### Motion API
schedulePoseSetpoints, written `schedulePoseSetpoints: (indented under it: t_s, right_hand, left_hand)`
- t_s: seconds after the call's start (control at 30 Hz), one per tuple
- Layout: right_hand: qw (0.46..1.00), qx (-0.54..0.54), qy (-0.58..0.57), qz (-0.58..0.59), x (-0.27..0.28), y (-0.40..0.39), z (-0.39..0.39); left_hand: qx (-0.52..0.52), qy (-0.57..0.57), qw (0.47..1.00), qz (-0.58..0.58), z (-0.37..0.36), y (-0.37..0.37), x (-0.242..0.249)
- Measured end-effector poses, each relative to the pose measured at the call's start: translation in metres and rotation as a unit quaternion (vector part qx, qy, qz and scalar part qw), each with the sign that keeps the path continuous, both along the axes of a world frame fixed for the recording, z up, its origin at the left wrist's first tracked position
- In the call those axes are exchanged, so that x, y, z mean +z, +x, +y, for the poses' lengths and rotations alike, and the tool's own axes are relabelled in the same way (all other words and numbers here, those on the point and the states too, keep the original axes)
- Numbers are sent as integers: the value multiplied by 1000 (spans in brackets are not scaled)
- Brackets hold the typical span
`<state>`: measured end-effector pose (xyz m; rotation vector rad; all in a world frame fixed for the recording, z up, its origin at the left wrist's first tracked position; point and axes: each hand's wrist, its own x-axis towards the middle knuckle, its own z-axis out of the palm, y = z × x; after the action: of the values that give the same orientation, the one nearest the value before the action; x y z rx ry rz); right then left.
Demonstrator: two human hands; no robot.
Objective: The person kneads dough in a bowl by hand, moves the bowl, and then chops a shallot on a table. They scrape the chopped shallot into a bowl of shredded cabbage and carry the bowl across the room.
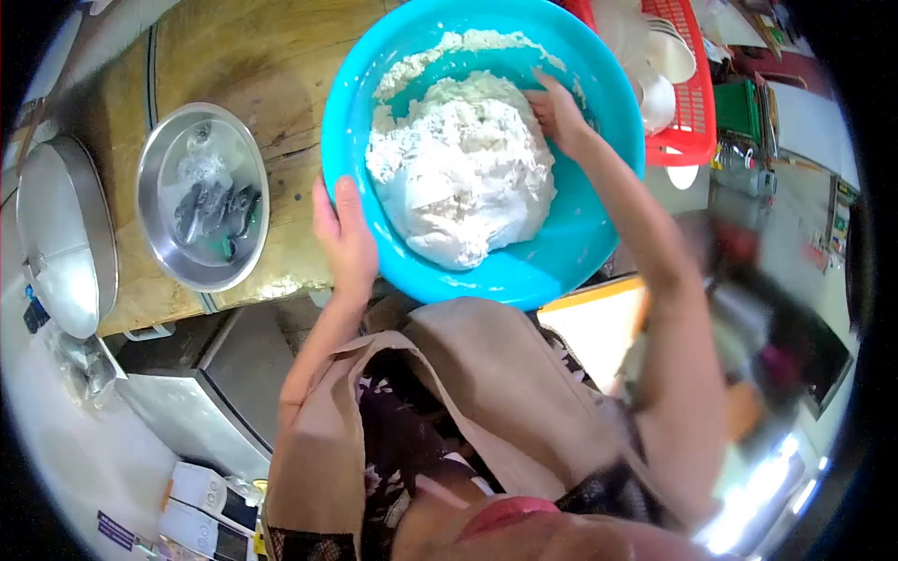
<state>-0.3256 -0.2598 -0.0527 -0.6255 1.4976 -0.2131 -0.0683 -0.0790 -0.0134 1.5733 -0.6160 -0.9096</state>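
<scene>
A wide turquoise basin [585, 234] holds a large, rough, floury white mass of dough [463, 178]. White crumbs stick to the basin's far inner wall. My left hand [348, 238] grips the basin's near left rim, thumb on top of the edge. Inside the basin, my right hand [558, 112] lies against the right side of the dough, its fingers partly spread and pointing to the left. It holds nothing that I can see.
On the wooden table [253, 65], a steel bowl [257, 224] holds dark items in liquid. A round metal pan [108, 234] stands at the far left. Right of the basin, a red basket [694, 112] holds white cups [670, 54]. A white cabinet [178, 411] is below the table.
</scene>
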Motion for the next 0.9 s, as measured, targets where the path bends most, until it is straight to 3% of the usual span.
schedulePoseSetpoints:
  t_s: [0.07,0.13,0.2,0.27,0.3,0.37,0.4,0.47,0.5,0.57,0.67,0.7,0.8,0.83,0.87,0.9]
  right_hand:
    - [990,-9,60,-129,-24,25,4]
    - [985,41,11,-169,12,80,32]
    - [981,89,-46,-165,21,99,40]
    - [949,276,-127,-84,64,111,64]
    - [933,318,-168,21,107,119,90]
    - [806,455,-372,67,127,110,139]
    - [809,450,-370,76,125,106,171]
    - [601,409,-614,307,101,109,224]
    - [598,412,-612,314,79,112,224]
    - [503,365,-756,204,41,114,207]
    - [529,409,-699,255,32,116,188]
    - [559,399,-677,265,30,117,186]
    - [573,390,-661,288,34,118,187]
    - [638,399,-588,296,49,120,189]
    - [640,391,-589,301,64,113,188]
    - [726,346,-566,183,78,99,188]
  left_hand:
    - [15,4,1000,-13,13,-10,-11]
    - [-54,31,997,-48,22,10,9]
    - [-47,2,998,-31,19,19,0]
    - [-47,-12,999,0,21,27,5]
    - [-50,-16,999,0,23,31,10]
    - [-32,-57,997,36,29,30,12]
    - [-40,-59,997,43,35,30,12]
    - [-30,-45,995,85,35,42,12]
    - [-25,-55,993,104,31,48,7]
    - [-29,-55,992,106,27,55,5]
    - [-55,-64,994,62,12,58,11]
    - [-83,-70,994,22,8,59,11]
    - [-112,-52,992,-4,2,56,4]
    - [-118,-31,992,-26,5,53,14]
    - [-126,-35,991,-29,1,50,11]
    - [-124,-60,990,-19,0,47,2]
